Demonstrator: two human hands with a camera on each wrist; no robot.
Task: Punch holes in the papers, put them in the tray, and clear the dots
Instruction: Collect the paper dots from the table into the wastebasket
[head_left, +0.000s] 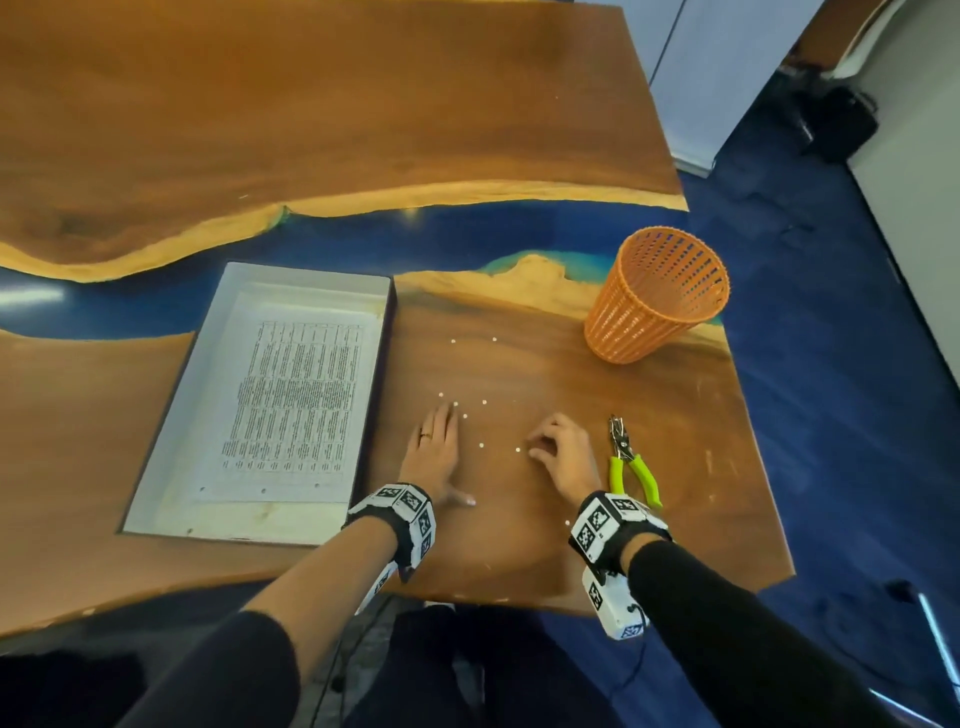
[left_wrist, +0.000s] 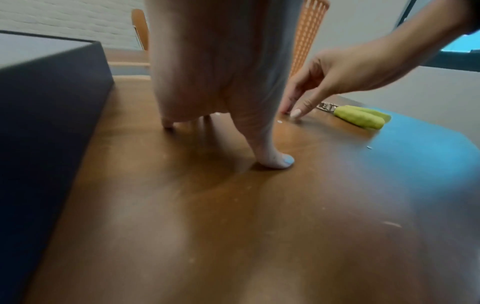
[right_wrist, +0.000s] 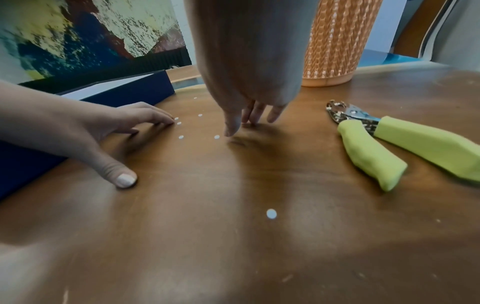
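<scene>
The left hand lies flat and spread on the table, low in the middle. The right hand is curled, fingertips down by white dots. Papers lie in the tray on the left. The punch lies right; the basket stands upper right.

The scene was evenly and brightly lit from overhead. Pale glare was spread across the glossy brown wooden table, and small highlights were caught on its blue resin strip. Soft dark shadows were cast beneath the right hand and the left hand's thumb. Strong wide-angle bending was seen at all edges. In the wrist views, the near palms and the foreground wood were blurred, and the lime-green-handled metal hole punch was smeared.
</scene>
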